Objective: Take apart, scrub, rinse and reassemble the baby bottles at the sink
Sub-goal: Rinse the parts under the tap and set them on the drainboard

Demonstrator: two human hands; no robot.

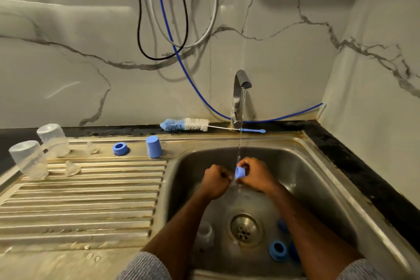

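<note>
Both hands are over the steel sink basin, right under the thin stream of water running from the chrome tap at twelve o'clock. The right hand has its fingers curled round a small blue plastic bottle ring, held in the stream. The left hand is fisted just beside it at nine o'clock of the ring; whether it grips anything I cannot tell.

Down in the basin, near the round metal drain, a clear bottle body lies at its nine o'clock and another blue screw ring at about four o'clock, with more blue pieces partly hidden behind the right forearm.

On the ribbed steel draining board, at nine to ten o'clock of the hands, two clear bottles stand upside down, two clear silicone teats rest near them, then a blue ring and a blue cap standing mouth-down.

A blue-and-white bottle brush lies along the dark table edge behind the sink, its handle passing the tap's base.
</note>
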